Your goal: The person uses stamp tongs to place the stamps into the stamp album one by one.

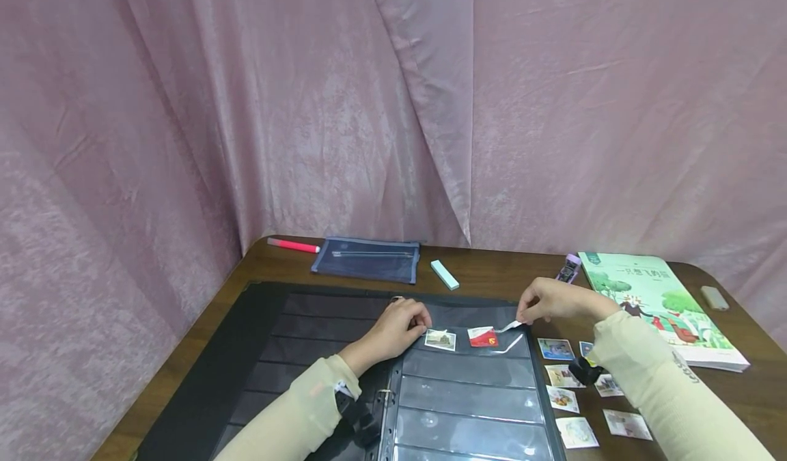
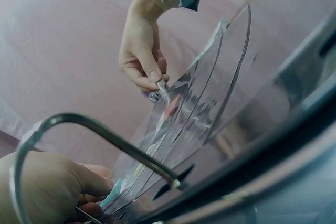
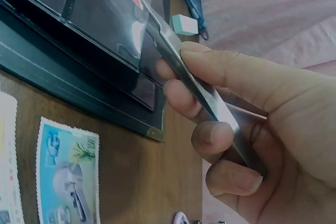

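A black stamp album (image 1: 258, 338) lies spread on the table, with a clear pocket page (image 1: 467, 401) on its right side. My left hand (image 1: 393, 330) pinches that page near the top left of its upper pocket; the fingertips are partly hidden. Metal tweezers (image 3: 210, 100) are held in my right hand (image 1: 556, 300), between thumb and fingers. Their tips meet the corner of a red-and-white stamp (image 1: 482, 337) at the upper pocket. To its left in the same row is a stamp with a pale building picture (image 1: 440, 340).
Several loose stamps (image 1: 562, 399) lie right of the album. Beyond them is a green picture book (image 1: 660, 304), with a whitish eraser (image 1: 714, 298) beside it. Along the back are a blue zip pouch (image 1: 369, 259), a red pen (image 1: 294, 245), a pale blue block (image 1: 445, 274) and a purple object (image 1: 569, 268).
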Demonstrator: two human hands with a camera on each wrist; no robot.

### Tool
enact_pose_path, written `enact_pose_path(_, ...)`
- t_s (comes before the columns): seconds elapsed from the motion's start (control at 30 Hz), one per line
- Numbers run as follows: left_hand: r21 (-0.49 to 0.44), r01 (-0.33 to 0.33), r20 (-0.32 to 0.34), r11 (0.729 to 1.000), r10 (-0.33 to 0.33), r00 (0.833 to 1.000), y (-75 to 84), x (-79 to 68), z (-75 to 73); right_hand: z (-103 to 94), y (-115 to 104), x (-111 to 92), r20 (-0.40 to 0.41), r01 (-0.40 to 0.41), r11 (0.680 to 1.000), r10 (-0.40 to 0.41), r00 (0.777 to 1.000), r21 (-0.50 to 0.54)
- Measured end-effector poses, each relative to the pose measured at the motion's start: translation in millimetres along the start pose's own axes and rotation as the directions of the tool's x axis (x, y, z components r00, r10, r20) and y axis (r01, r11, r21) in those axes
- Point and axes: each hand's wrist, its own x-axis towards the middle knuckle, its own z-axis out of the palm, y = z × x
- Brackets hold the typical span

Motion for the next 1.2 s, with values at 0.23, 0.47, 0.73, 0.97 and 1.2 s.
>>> enact_pose_path(0.23,-0.006,-0.007,-0.009,1.000,0.007,1.000,-0.3,0.1,-0.1,-5.3,2.3,-1.7,-0.030,-0.013,0.999,0.012,0.999,-0.037)
enact_pose_path(0.47,-0.004,0.001,-0.010,1.000,-0.001,1.000,-0.9,-0.3,-0.2,-2.9,1.2,2.4,-0.088,-0.028,0.997,0.022,0.996,-0.073)
enact_pose_path(0.73,-0.013,-0.003,-0.005,1.000,0.003,1.000,-1.0,0.8,0.3,0.8,-0.9,3.9,-0.098,-0.028,0.996,0.019,0.995,-0.090)
enact_pose_path(0.97,-0.020,0.000,-0.006,1.000,0.000,1.000,0.8,-0.1,-1.5,1.6,-0.5,2.9,-0.070,-0.002,0.995,-0.005,0.998,-0.104)
enact_pose_path(1.2,-0.019,0.005,-0.003,1.000,-0.005,1.000,1.2,-0.5,-1.1,1.0,-2.2,2.3,-0.033,-0.007,0.997,0.005,0.999,-0.080)
